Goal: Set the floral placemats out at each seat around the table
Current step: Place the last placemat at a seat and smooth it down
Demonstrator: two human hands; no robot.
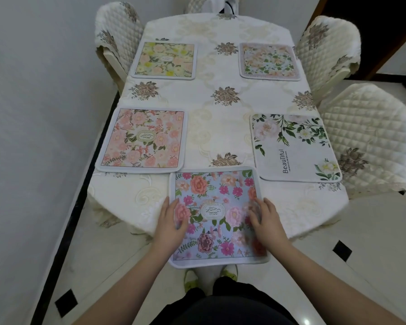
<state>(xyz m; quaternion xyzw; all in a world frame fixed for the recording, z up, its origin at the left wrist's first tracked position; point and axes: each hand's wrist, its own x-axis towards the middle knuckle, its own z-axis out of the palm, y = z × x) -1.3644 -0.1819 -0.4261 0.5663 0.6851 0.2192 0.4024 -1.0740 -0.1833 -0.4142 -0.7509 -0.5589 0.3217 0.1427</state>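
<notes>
We see the blue placemat [217, 216] at the near end of the counter [220, 127], its near edge overhanging. Our left hand [171, 221] and right hand [266, 219] rest flat on it, grip relaxed (the right one blurred, seemingly). Four placemats lie beyond.

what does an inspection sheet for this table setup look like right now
surface: table under a cream tablecloth with embroidered flowers
job's things: five floral placemats; yellow mat, peach mat, pink mat and white Beautiful mat lie flat; blue mat overhangs the near edge
clutter: nothing seen
grippers: left hand and right hand rest on the blue mat, fingers straight
cables: nothing seen
surroundings: quilted chairs, tiled floor
</notes>
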